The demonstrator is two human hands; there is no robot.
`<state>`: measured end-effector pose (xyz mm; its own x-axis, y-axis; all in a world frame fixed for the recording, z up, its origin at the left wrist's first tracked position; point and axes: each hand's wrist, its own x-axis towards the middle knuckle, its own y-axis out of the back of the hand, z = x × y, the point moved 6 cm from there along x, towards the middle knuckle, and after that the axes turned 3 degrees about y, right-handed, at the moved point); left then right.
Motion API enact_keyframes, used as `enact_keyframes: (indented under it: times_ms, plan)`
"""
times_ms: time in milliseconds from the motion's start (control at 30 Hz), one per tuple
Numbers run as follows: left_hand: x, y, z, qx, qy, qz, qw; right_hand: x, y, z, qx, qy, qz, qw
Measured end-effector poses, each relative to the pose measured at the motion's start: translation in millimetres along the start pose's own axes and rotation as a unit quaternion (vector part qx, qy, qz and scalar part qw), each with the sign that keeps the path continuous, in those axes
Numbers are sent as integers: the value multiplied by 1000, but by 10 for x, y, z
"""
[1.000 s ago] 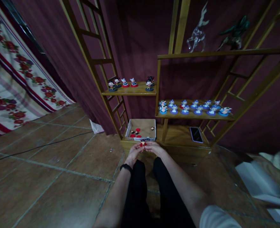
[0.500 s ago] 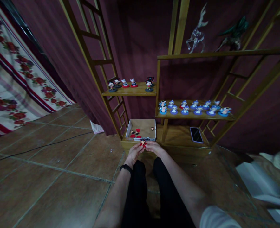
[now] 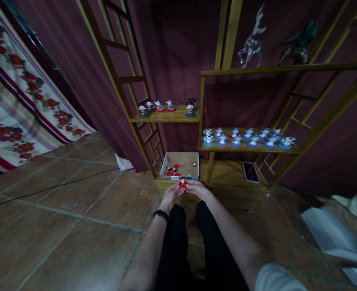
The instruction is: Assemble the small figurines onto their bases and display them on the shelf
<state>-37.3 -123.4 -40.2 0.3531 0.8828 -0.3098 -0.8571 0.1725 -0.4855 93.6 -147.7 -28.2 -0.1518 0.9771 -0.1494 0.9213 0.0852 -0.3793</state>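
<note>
Between the fingers of both hands is a small figurine (image 3: 182, 182) with black hair and a red body, held upright in front of the shelf's lower edge. My left hand (image 3: 171, 195) grips it from the left, and my right hand (image 3: 197, 188) pinches it from the right. Just beyond them stands a shallow open box (image 3: 184, 157) with a brown inside. Several red discs (image 3: 176, 166) and small dark-haired figure parts (image 3: 194, 164) lie in it. Where exactly the fingertips meet the figurine's base is too small to make out.
Dark-haired and white figurines (image 3: 190, 109) stand on the upper left shelf board (image 3: 166, 117). Several blue and purple figurines (image 3: 236, 140) line the right board. A phone (image 3: 250, 172) lies on the bottom board. Glass animal ornaments (image 3: 251, 48) stand higher up. A cable (image 3: 60, 184) crosses the tiled floor.
Both hands stay almost in place around the figurine, whose red body shows slightly more clearly now. The box and the figurines on the shelves have not moved.
</note>
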Motion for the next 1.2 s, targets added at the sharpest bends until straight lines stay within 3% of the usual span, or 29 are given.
enact_keyframes:
  times_ms: [1200]
  plan:
    - [-56, -53, 53, 3, 12, -12, 1000, 5, 15, 10, 10, 3, 1, 1000]
